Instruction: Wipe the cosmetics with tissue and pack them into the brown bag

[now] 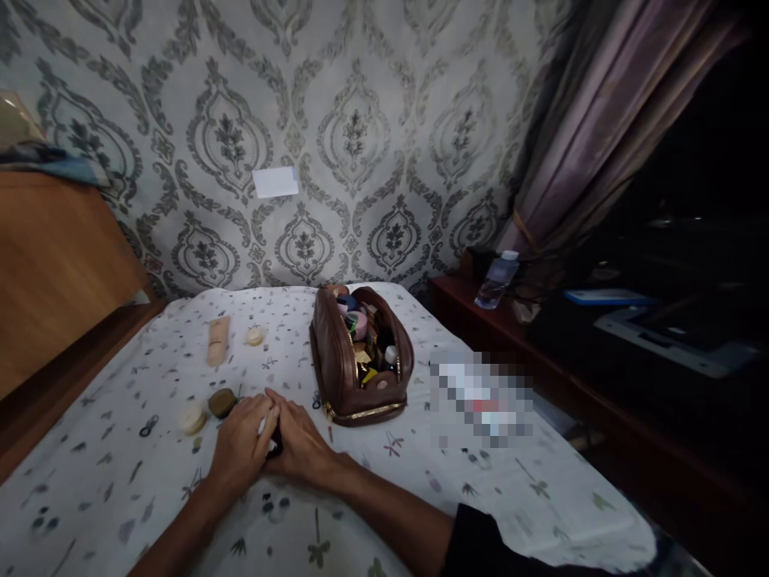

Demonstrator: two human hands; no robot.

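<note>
Two hands (240, 437) (303, 441) around half-hidden object (275, 445)

The bed's (288, 541) near edge is falling out of view. Toward it, the left hand (241, 437) and right hand (299, 442) are hiding most of a small dark-and-white item (275, 443). Along the right edge, pixelation (481, 397) is masking something. Inside the bag (330, 349), crowded contents (356, 324) are overlapping indistinctly; the tube's (218, 340) lettering is showing too small.
</note>
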